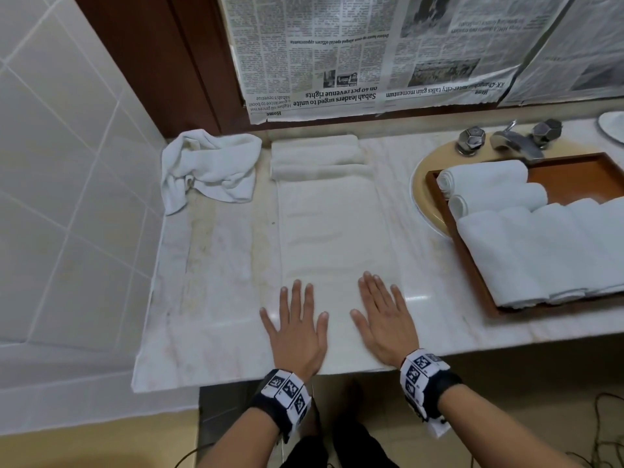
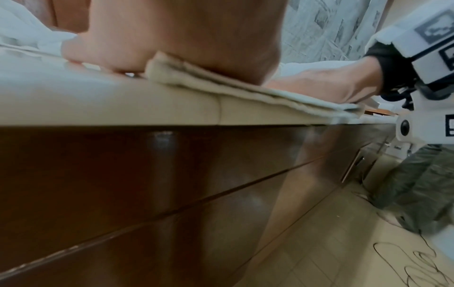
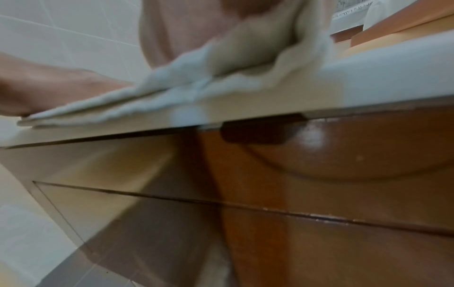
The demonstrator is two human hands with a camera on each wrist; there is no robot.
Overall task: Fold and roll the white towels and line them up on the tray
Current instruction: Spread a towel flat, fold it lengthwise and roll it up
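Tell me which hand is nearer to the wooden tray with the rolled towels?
The right hand. It presses flat on the folded towel, on the side toward the wooden tray. The left hand lies flat on the same towel, farther from the tray.

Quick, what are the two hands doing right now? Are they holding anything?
Left hand: open, fingers straight, pressing flat on the folded towel.
Right hand: open, also flat on that towel, gripping nothing.
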